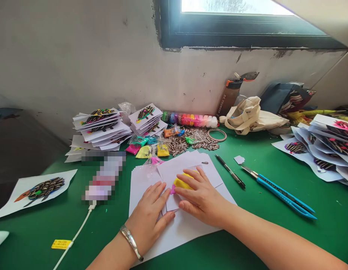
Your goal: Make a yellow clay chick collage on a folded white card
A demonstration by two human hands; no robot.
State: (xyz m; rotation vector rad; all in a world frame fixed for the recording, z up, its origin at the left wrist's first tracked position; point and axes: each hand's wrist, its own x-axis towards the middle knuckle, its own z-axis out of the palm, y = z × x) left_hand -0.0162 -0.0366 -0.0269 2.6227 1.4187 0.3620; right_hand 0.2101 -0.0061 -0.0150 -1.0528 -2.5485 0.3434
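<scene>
Where visible, clay (pixel 181 183) inside paper's edges (pixel 163 172)

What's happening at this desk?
A person's two bare hands are over white paper. The right hand is spread over yellow clay on the top sheet. The left hand rests on the paper, fingertips close to pink clay. Seeds lie behind; a pen and cutter lie right, in neither hand.
</scene>
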